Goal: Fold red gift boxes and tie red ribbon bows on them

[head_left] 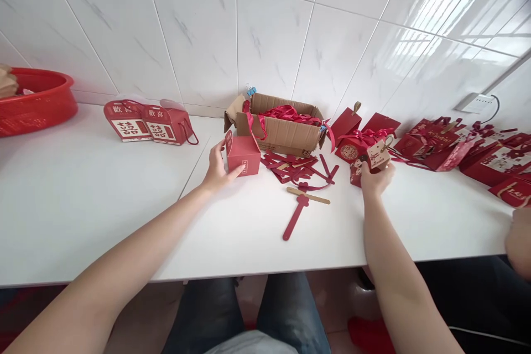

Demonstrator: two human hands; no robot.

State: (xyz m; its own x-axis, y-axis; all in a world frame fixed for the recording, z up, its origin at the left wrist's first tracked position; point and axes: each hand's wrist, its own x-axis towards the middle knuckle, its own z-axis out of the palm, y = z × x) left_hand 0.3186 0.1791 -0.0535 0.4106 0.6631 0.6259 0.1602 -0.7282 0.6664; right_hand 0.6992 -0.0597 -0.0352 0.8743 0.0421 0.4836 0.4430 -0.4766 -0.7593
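Observation:
My left hand (220, 168) holds a red gift box (243, 156) by its left side and front, on the white table in front of a cardboard box (284, 131) full of red ribbons. My right hand (376, 177) is closed around a small red box with a cream patterned panel (378, 155) and a loop on top. Between the hands lie red strips (290, 166) in a loose pile, with a gold strip (317, 198) crossing a red one nearer the front.
Two red boxes with white panels (161, 124) stand at the left near a red basin (37, 113). Several red gift boxes (440, 144) crowd the right side, below a wall socket (477, 103). Another person's hand (519, 240) is at the right edge.

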